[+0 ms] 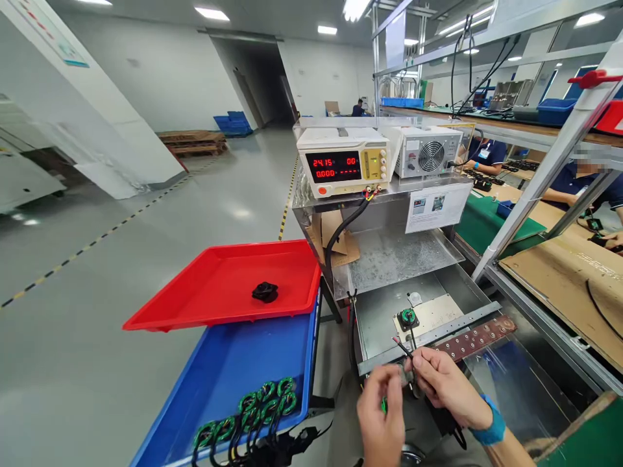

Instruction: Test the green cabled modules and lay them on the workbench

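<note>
My right hand (435, 376), with a blue band at the wrist, pinches a black cable (403, 347) whose thin red and dark wire ends stick out toward the upper left. Close beside it on the left, my left hand (382, 405) is raised with its fingers drawn together; it is slightly blurred, and what lies between its fingertips is unclear. Just beyond the hands, a green ring-shaped coil part (407, 316) in a black holder rests on a pale plate (438, 312) inside a metal tray. A brown strip with metal studs (474, 338) lies right of the cable.
A power supply (343, 165) with red digits stands on the metal stand ahead. At left, a red tray (228, 279) holding a black item overlaps a blue tray (263, 350) with several green coils. Metal frame posts and seated people are at right.
</note>
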Demonstrator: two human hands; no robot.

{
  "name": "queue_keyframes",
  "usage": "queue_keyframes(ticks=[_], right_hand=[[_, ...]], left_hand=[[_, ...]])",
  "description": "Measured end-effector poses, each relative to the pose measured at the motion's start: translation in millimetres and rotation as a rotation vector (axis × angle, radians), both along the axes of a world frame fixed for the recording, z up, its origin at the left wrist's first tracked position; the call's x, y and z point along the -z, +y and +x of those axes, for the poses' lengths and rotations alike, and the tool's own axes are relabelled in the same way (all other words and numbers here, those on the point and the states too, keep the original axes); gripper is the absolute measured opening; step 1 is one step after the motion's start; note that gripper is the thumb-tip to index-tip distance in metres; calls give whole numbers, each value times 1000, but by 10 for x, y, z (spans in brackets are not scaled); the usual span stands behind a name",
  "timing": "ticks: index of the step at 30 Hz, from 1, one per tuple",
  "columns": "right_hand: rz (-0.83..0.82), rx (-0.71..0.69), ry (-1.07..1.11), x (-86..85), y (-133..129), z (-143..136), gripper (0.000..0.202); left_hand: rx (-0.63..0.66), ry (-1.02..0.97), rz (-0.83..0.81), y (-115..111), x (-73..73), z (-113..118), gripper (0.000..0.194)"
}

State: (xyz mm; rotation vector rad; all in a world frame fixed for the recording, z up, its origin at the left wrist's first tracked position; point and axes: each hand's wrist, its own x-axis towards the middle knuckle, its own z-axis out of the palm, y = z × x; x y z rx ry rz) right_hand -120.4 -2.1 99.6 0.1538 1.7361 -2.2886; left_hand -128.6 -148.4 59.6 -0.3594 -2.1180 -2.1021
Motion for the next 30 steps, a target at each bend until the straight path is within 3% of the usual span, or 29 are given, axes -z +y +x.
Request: queue_keyframes(ticks=[2, 7, 13, 19, 20, 22, 26, 30], right_hand=[[34, -1, 33, 19, -62, 102, 58], [61, -48, 66, 162, -206, 253, 56], [39, -120, 34, 346, -199, 402, 49], [84, -71, -17, 495, -299, 496, 43], [143, -42, -13, 520, -332, 505, 41], [331, 37, 19, 562, -407, 516, 37], [724, 115, 84, 621, -555, 507, 32], [871, 78, 73, 683, -628, 496, 28]], left_hand=[[-29, -318, 90, -113, -143, -91, 38], [208, -624, 375, -228, -304, -136, 43], [385, -950, 611, -475, -85, 73, 41], [476, -1392, 1029, -619, 197, 207, 46], [463, -1460, 1022, -622, 240, 217, 47], [347, -1458, 832, -623, 338, 240, 48], [26, -991, 217, -654, 559, 326, 56], [10, -652, -150, -710, 663, 406, 53]])
